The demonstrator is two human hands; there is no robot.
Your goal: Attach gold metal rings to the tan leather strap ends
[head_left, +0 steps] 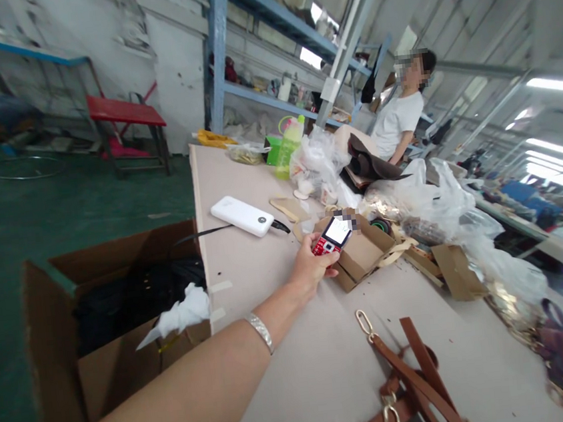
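Observation:
My left hand [312, 266] reaches across the table from the lower left, a silver bracelet on its wrist. Its fingers are closed round a red keypad mobile phone [326, 245], whose screen is lit. The phone is over the near left edge of an open cardboard box [361, 256]. Left of the hand lies a white power bank [242, 215] with a black cable. Brown leather straps [410, 379] with gold-coloured metal clasps lie nearer to me on the right. My right hand is out of view.
Clear plastic bags [319, 160] and a green bottle [289, 146] stand farther back on the table [284, 331]. An open carton [110, 256] with dark contents is on the left. A person [399, 121] in white is beyond the table, near blue shelving [218, 56].

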